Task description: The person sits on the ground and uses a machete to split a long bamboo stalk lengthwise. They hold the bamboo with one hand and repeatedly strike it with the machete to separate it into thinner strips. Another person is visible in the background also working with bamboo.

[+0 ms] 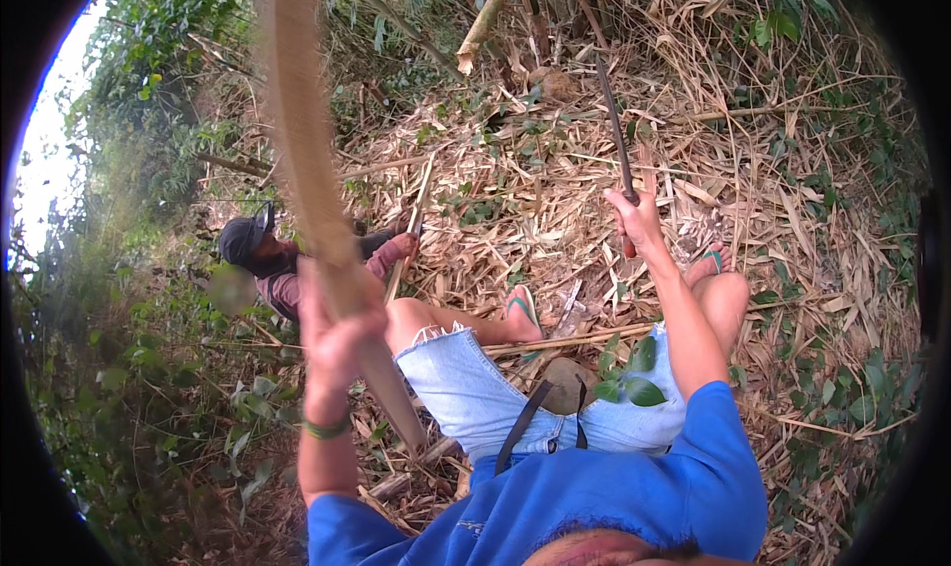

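My left hand (342, 328) is closed around a long, pale length of split bamboo (302, 120). The bamboo rises past the top of the view, and its lower end slants down beside my left thigh. Motion blurs the hand and the bamboo. Held out ahead on the right, my right hand (637, 221) grips a machete (614, 120) by its brown handle. Its dark, narrow blade points away from me, apart from the bamboo.
At the left, a person in a dark cap (243, 241) holds a thin bamboo strip (421, 200). Dry leaves and husks (555, 200) cover the ground. Near my knees lie a bamboo stick (584, 338) and a rounded stone (567, 383). A cut bamboo stem (485, 21) juts out at the top.
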Demonstrator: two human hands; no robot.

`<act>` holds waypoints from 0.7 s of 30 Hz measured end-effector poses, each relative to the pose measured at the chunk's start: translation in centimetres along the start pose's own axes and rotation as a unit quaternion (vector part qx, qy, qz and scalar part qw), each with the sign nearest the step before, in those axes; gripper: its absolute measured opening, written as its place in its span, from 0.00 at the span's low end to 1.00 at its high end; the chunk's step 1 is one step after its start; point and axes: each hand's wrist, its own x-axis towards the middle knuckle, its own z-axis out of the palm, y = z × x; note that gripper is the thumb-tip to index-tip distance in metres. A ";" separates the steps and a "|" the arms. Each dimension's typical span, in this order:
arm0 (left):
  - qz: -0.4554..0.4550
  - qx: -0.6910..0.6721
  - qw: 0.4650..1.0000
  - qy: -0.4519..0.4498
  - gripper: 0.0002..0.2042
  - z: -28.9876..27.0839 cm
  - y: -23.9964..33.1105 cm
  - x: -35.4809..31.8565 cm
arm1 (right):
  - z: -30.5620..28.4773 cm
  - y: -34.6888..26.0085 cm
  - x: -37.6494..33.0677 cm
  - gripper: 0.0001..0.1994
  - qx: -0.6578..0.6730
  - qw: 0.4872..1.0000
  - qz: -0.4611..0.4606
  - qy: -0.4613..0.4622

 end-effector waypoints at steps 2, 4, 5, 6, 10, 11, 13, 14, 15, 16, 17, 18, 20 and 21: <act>0.154 0.040 0.986 0.042 0.22 -0.9 3.9 2.6 | 0.4 0.2 -0.7 0.15 0.026 0.999 0.017 -0.030; 0.209 0.030 0.976 0.060 0.19 -3.2 8.0 3.7 | 2.6 -1.0 -2.1 0.14 0.055 0.996 0.018 -0.073; 0.249 -0.014 0.967 0.057 0.18 -2.9 8.9 4.2 | 3.2 -1.1 -2.8 0.14 0.075 0.993 0.028 -0.090; 0.290 -0.058 0.954 0.055 0.16 -2.6 9.9 4.8 | 3.8 -1.3 -3.4 0.16 0.095 0.989 0.036 -0.108; 0.405 -0.243 0.882 0.013 0.11 -2.4 6.0 7.3 | 5.2 -1.9 -5.8 0.19 0.156 0.966 0.083 -0.188; 0.397 -0.185 0.882 0.174 0.09 -1.3 4.0 7.3 | 5.8 -2.6 -6.8 0.17 0.195 0.955 0.108 -0.196; 0.284 -0.169 0.904 0.270 0.09 2.6 -0.3 7.7 | 6.0 -1.9 -7.3 0.19 0.223 0.936 0.143 -0.233; 0.237 -0.248 0.898 0.275 0.10 3.7 -3.1 8.0 | 6.5 -1.9 -7.6 0.20 0.235 0.930 0.142 -0.244; 0.115 -0.294 0.912 0.261 0.05 6.8 -3.7 6.7 | 6.6 -2.4 -7.9 0.22 0.223 0.932 0.143 -0.248; 0.094 -0.300 0.918 0.241 0.07 8.0 -7.1 6.2 | 6.7 -2.1 -8.0 0.28 0.181 0.949 0.118 -0.231; 0.076 -0.300 0.924 0.227 0.08 8.8 -10.4 5.5 | 7.4 -1.9 -8.0 0.30 0.185 0.952 0.121 -0.213; 0.068 -0.342 0.909 0.230 0.09 10.4 -12.8 4.4 | 7.9 -1.6 -7.8 0.31 0.186 0.956 0.124 -0.192; 0.031 -0.388 0.903 0.181 0.10 13.8 -16.1 1.8 | 8.0 -1.0 -7.3 0.30 0.208 0.964 0.123 -0.114; -0.006 -0.394 0.902 0.177 0.11 15.1 -16.2 0.4 | 8.1 -1.3 -7.2 0.27 0.190 0.967 0.148 -0.080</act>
